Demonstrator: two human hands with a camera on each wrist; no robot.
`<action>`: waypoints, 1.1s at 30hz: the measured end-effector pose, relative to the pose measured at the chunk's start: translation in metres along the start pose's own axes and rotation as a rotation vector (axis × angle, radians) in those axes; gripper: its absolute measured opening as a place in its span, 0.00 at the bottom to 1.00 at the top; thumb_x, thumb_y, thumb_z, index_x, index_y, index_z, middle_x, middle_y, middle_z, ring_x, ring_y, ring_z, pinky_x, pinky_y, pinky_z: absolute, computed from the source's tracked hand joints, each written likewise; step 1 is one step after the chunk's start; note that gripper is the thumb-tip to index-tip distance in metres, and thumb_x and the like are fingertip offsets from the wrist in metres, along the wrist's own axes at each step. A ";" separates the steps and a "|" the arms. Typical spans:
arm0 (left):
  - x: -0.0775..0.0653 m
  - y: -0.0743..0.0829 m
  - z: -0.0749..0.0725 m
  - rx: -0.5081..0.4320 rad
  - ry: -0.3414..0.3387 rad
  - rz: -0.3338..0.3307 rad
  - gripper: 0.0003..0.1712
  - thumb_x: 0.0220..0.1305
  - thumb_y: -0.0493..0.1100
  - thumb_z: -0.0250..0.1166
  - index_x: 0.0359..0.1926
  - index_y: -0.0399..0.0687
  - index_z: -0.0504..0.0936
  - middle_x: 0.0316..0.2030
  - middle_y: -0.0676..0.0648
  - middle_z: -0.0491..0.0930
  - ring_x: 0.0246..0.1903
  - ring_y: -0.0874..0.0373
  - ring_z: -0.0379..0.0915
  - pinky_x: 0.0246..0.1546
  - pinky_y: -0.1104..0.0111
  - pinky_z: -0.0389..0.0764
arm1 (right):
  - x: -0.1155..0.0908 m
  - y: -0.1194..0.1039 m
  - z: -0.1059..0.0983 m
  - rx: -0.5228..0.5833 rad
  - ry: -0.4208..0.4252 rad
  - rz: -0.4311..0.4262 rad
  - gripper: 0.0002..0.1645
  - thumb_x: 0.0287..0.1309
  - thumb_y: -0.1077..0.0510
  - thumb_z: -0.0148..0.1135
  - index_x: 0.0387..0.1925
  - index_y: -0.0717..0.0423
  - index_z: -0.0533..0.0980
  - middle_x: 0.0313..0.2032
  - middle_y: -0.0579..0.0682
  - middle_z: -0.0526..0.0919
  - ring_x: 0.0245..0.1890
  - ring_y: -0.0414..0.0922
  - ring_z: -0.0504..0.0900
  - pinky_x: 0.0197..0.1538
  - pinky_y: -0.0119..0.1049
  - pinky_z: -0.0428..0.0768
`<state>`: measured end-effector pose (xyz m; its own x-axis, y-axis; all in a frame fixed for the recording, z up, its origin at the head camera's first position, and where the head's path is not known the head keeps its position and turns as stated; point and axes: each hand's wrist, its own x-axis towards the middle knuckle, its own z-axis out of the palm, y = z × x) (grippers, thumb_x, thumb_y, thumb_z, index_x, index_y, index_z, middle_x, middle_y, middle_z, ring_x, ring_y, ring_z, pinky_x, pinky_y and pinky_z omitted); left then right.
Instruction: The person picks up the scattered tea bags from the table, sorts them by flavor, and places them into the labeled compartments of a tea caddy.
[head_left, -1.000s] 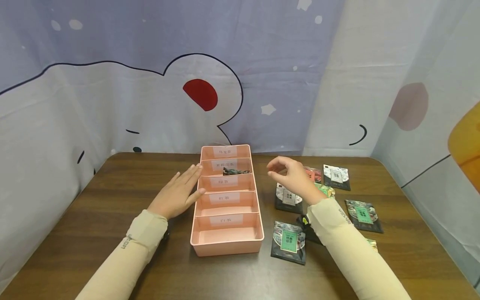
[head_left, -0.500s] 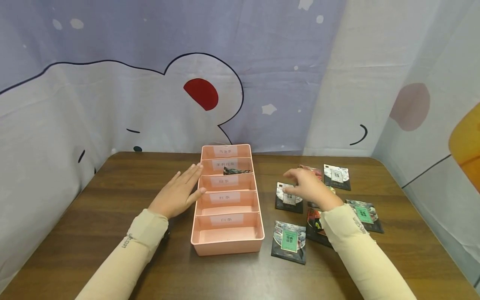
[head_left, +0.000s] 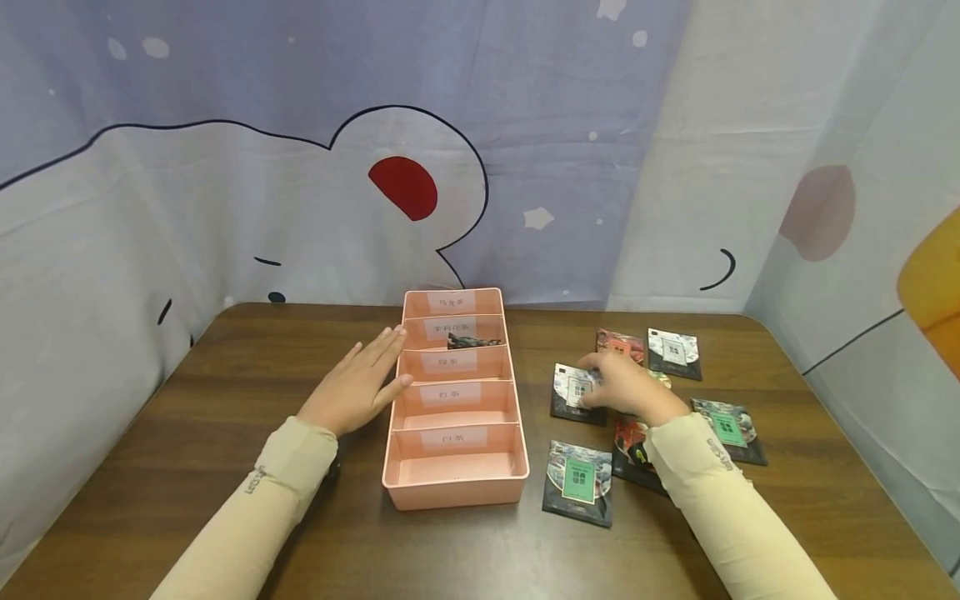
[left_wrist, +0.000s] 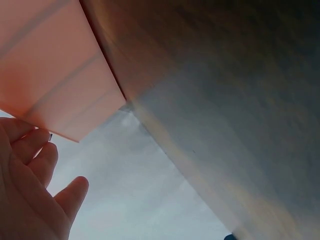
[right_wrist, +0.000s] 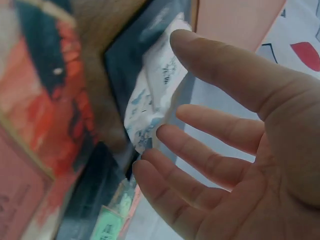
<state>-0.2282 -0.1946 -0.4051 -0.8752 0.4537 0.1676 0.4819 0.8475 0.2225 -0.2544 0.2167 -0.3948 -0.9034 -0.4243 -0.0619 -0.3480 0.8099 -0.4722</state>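
My left hand (head_left: 358,385) rests with straight fingers against the left side of a pink divided box (head_left: 454,495); the left wrist view has its fingertips at the box's upper rim. Inside the second compartment from the back lies a dark sachet (head_left: 474,342). Over to the right, my right hand (head_left: 624,385) hovers at a black-and-white tea sachet (head_left: 567,405), fingers spread around its right part. In the right wrist view thumb and fingers stand apart near the white sachet (right_wrist: 162,75), with no clear grip on it.
Other tea sachets lie about the right hand: a green-labelled one (head_left: 577,483) in front, a red one (head_left: 630,458) partly under the wrist, another red one (head_left: 619,344) behind, a white one (head_left: 673,353) and a green one (head_left: 727,429) farther right. A printed curtain (head_left: 555,167) hangs behind the table.
My right hand has moved right from beside the box, then lowered onto the black-and-white sachet. The left hand stays at the box.
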 end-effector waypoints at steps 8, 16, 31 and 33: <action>0.002 -0.001 0.002 0.002 -0.010 -0.007 0.42 0.78 0.61 0.47 0.81 0.43 0.49 0.80 0.45 0.48 0.79 0.48 0.41 0.77 0.47 0.46 | -0.001 0.002 0.003 -0.052 -0.002 0.017 0.36 0.50 0.60 0.77 0.59 0.74 0.75 0.56 0.68 0.80 0.59 0.66 0.76 0.62 0.60 0.74; 0.002 -0.002 0.004 0.001 -0.003 0.001 0.43 0.78 0.63 0.46 0.81 0.43 0.49 0.80 0.45 0.48 0.79 0.48 0.41 0.77 0.46 0.46 | -0.003 0.008 0.005 -0.019 0.054 0.020 0.37 0.46 0.58 0.81 0.55 0.70 0.75 0.53 0.68 0.79 0.55 0.65 0.76 0.60 0.61 0.74; 0.001 -0.003 0.003 0.000 0.001 0.000 0.42 0.79 0.60 0.48 0.80 0.41 0.50 0.80 0.44 0.49 0.79 0.47 0.42 0.77 0.46 0.47 | -0.006 0.016 0.005 0.234 0.184 0.056 0.28 0.48 0.65 0.76 0.53 0.63 0.79 0.53 0.66 0.79 0.54 0.64 0.77 0.52 0.58 0.78; 0.001 -0.003 0.003 0.000 0.001 -0.001 0.42 0.79 0.60 0.48 0.80 0.41 0.50 0.80 0.44 0.49 0.79 0.47 0.42 0.77 0.46 0.47 | -0.006 0.016 0.004 0.290 0.201 0.066 0.27 0.49 0.66 0.75 0.53 0.63 0.80 0.54 0.66 0.79 0.55 0.63 0.77 0.49 0.53 0.79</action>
<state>-0.2301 -0.1957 -0.4085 -0.8756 0.4528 0.1680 0.4812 0.8479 0.2225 -0.2539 0.2304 -0.4054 -0.9629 -0.2632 0.0598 -0.2275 0.6721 -0.7046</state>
